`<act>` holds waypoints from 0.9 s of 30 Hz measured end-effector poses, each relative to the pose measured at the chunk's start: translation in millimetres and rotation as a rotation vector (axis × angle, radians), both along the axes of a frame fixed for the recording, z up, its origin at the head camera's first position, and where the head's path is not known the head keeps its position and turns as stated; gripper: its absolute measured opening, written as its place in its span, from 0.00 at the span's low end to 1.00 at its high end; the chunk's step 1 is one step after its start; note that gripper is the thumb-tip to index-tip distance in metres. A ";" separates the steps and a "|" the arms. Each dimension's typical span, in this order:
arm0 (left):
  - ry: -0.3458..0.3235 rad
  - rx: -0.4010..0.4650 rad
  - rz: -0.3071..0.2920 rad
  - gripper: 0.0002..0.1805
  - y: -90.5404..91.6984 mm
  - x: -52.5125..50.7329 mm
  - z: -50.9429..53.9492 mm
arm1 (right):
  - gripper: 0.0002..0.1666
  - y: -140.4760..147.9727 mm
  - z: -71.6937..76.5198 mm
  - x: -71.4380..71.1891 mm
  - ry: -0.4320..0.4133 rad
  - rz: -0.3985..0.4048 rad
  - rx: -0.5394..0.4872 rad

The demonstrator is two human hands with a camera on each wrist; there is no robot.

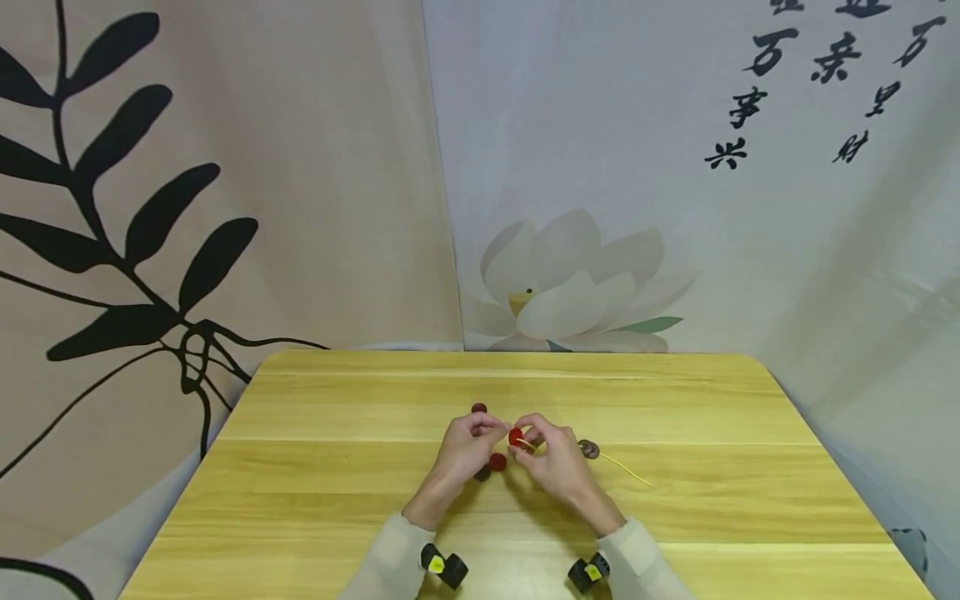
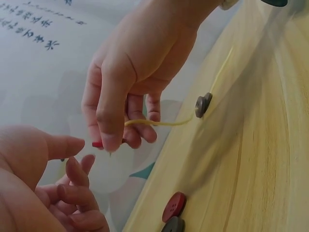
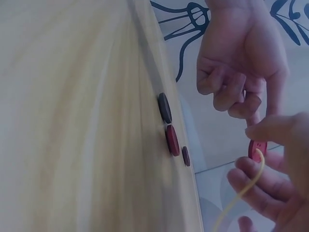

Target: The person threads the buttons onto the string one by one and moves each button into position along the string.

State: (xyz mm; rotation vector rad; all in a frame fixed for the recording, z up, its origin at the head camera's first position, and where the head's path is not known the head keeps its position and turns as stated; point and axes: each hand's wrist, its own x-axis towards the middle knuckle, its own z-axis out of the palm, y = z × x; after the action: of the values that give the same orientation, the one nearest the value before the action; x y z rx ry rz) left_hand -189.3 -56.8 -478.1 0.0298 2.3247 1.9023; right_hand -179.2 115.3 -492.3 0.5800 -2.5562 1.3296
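My right hand (image 1: 558,462) pinches a red button (image 3: 257,150) between thumb and fingers, above the table. A yellow string (image 3: 248,187) passes through a hole in that button, and a short tip shows below it in the left wrist view. Farther along, the string carries grey-brown buttons (image 2: 203,105) lying on the table. My left hand (image 1: 465,448) is beside the held button, thumb and forefinger reaching toward it with a small gap between them. Its other fingers are loosely curled, and I see nothing held in it.
On the wooden table (image 1: 315,483) near my left hand lie a red button (image 1: 497,462), a dark button (image 3: 165,108) touching it, and a smaller dark red button (image 1: 478,407) farther back. The string's free end (image 1: 633,473) trails right. Printed cloth hangs behind the table.
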 end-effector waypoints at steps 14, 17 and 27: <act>-0.033 0.022 -0.031 0.10 -3.4 1.1 -0.4 | 0.19 9.9 2.1 -0.1 -0.153 0.015 -0.068; -0.031 0.013 -0.041 0.10 -3.6 1.3 0.1 | 0.19 10.8 2.2 -0.1 -0.166 0.029 -0.087; -0.021 -0.029 -0.056 0.10 -2.3 2.0 0.3 | 0.19 11.4 4.0 0.1 -0.189 0.035 -0.103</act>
State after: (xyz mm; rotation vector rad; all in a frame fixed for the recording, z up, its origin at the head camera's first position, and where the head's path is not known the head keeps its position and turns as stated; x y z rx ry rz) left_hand -187.3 -59.1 -477.8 0.0708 2.3123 1.8345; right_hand -179.1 126.7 -488.2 0.5035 -2.6136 1.5878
